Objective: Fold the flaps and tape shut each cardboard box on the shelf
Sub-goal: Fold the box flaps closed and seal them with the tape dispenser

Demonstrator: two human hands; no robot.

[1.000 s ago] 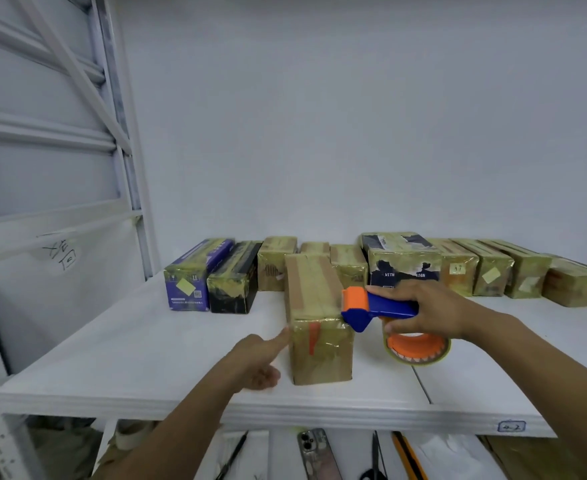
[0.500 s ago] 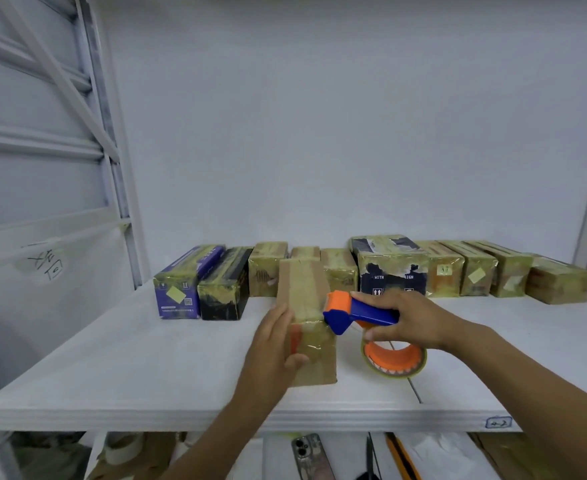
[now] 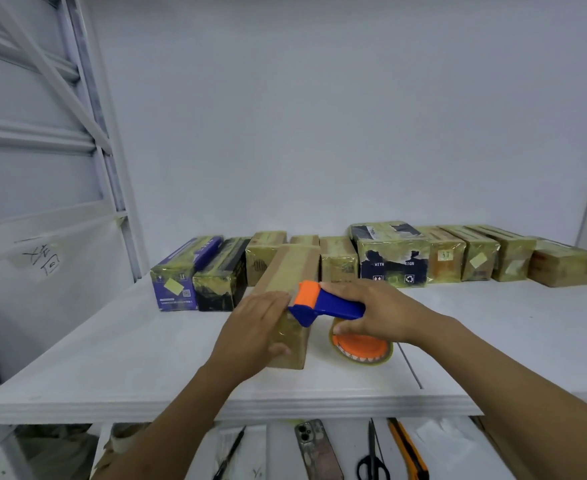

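Head view: cardboard box stands near the shelf front, ahead of the back row. Left hand lies flat-fingered over its near end, presumably steadying it. Right hand clasps the tape dispenser, its head at the box's top edge, probably to lay or cut tape.

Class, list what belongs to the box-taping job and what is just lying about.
In use: front cardboard box, tape dispenser, left hand pressing the box, right hand gripping the dispenser, back row of boxes.
Lying about: phone, scissors, orange knife, all below the shelf.
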